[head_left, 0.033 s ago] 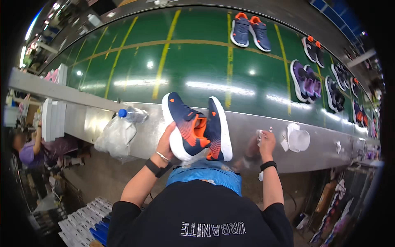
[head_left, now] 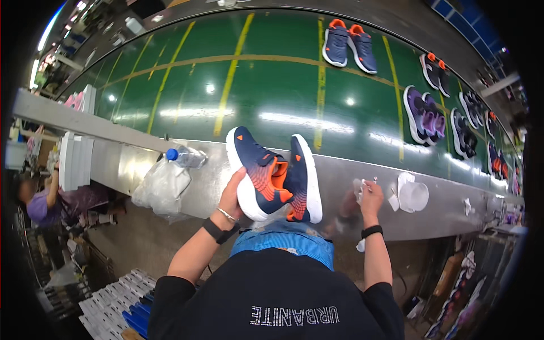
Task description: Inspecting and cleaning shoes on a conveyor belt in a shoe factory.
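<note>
My left hand is closed round the heel side of a navy sneaker with a white sole and orange lining. Its toe points away from me. Right beside it, tilted on its side, is the matching navy sneaker, sole facing right; whether my fingers reach it is hidden. Over the metal edge of the bench, my right hand has its fingers pinched together. Something small and whitish shows at the fingertips, too small to name. To the right of that hand sits a round white container.
A green conveyor belt with yellow lines runs beyond the metal ledge. It carries a navy pair of sneakers and several other pairs farther right. A blue-capped plastic bottle and a clear plastic bag lie left. Another person sits far left.
The whole view has shifted very slightly. My right hand's fingers have moved a little at the small whitish thing; the left hand keeps hold of the sneaker.
</note>
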Motion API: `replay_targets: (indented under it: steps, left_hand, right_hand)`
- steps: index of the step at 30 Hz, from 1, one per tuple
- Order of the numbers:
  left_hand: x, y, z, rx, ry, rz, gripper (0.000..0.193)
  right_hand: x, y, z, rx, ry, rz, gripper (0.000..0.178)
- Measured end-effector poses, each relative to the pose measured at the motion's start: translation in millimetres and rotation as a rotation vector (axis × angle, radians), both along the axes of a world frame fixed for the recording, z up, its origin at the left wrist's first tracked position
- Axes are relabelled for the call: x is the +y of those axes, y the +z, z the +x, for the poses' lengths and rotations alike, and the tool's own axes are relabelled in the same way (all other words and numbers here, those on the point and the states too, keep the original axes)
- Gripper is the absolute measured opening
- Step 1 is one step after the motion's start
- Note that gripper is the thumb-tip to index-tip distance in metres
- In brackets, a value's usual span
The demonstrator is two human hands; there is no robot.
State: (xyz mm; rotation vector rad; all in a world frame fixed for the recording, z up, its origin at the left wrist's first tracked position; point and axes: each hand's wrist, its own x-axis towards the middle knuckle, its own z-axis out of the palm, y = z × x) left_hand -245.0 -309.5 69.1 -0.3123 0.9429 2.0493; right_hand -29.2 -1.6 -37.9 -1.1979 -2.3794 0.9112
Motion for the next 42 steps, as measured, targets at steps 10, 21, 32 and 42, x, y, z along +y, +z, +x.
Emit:
replay_targets:
  steps: [10, 21, 32, 42]
  left_hand:
    - [-0.9, 2.2, -7.7, 0.108, 0.139, -0.077, 0.043]
    - [12.4, 26.4, -6.0, 0.273, 0.369, -0.201, 0.038]
    - [-0.1, 30.7, -13.7, 0.224, 0.402, -0.161, 0.036]
    - [10.0, 40.4, -8.4, 0.421, 0.409, -0.228, 0.045]
  right_hand:
    - [-134.7, 167.8, -83.3, 0.375, 0.463, -0.660, 0.014]
    - [-190.8, 152.0, -131.6, 0.357, 0.675, -0.279, 0.013]
    - [-194.4, 152.3, -138.0, 0.350, 0.795, -0.242, 0.012]
    - [-214.3, 159.5, -160.1, 0.473, 0.409, -0.241, 0.008]
